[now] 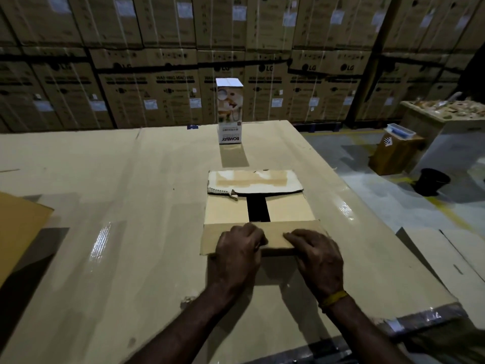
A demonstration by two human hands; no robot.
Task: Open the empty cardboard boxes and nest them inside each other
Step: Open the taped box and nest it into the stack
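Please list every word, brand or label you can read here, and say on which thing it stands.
"BOMBAY": upside down, low on the white box.
"LG": on the stacked cartons behind.
"WASHING MACHINE": on the same cartons, blurred but readable.
Small print on the white box and the cartons' white stickers: too small to read.

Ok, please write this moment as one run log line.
step: opening brown box | left hand, right hand: both grip near flap | far flap: open | printed carton: upright behind, untouched

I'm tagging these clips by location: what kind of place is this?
Most likely a warehouse or storeroom. Stacked washing-machine cartons fill the back wall, the floor is bare and marked with yellow lines, and the work surface is itself flattened cardboard, on which both hands hold a flap of a brown box.
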